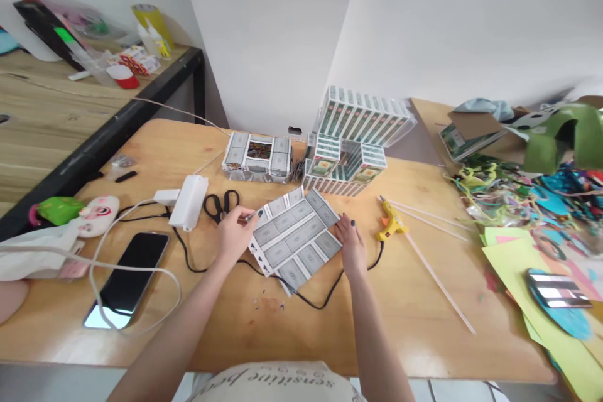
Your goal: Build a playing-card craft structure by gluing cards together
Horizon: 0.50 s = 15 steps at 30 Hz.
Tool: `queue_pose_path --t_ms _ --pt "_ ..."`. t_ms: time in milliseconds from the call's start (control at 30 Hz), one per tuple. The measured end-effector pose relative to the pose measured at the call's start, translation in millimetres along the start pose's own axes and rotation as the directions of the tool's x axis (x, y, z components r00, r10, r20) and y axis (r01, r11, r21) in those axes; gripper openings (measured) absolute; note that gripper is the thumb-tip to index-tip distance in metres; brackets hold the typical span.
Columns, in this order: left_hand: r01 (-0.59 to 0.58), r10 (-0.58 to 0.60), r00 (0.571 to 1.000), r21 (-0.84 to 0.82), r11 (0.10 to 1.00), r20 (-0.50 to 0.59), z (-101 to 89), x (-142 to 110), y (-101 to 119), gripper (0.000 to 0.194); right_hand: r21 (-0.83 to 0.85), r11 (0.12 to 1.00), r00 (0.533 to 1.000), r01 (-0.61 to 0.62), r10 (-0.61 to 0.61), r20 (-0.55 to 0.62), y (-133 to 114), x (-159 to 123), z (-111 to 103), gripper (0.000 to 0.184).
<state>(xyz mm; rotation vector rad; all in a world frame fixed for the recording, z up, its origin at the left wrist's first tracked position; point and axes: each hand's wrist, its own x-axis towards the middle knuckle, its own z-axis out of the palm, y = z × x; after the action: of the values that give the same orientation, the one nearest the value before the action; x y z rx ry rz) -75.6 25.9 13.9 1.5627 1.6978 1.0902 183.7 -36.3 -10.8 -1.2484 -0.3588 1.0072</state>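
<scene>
A sheet of playing cards (pixel 294 235) joined edge to edge, patterned grey backs up, is tilted above the table in front of me. My right hand (pixel 352 244) pinches its right edge between thumb and fingers. At the sheet's left edge, my left hand (pixel 237 229) is closed on a thin pale strip (pixel 252 216), too small to name. Black-handled scissors (pixel 220 204) lie just beyond my left hand, their blades hidden. To the right of my right hand rests a yellow glue gun (pixel 392 221), its black cord running under the sheet.
Behind the sheet stand a box built of cards (pixel 257 157) and stacked card packs (pixel 360 116). Glue sticks (pixel 440 282) lie at right, near coloured paper (pixel 513 270) and craft scraps. A phone (pixel 126 279), white cable and white adapter (pixel 189 202) are at left.
</scene>
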Motion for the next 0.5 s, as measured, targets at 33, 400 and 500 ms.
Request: queue_pose_path --t_ms 33,400,500 --pt "-0.022 0.022 0.999 0.002 1.0 0.037 -3.2 -7 1 0.014 0.014 1.0 1.0 -0.003 0.003 -0.009 1 -3 1 0.044" --pt "0.147 0.126 0.905 -0.578 0.803 0.406 20.5 20 3 0.048 0.176 0.984 0.992 -0.025 0.002 0.13 -11 5 29 0.053" --pt "0.268 0.116 0.835 -0.582 0.767 0.537 42.6 41 9 0.057 0.174 0.983 0.985 -0.052 0.022 0.171 -9 6 32 0.058"
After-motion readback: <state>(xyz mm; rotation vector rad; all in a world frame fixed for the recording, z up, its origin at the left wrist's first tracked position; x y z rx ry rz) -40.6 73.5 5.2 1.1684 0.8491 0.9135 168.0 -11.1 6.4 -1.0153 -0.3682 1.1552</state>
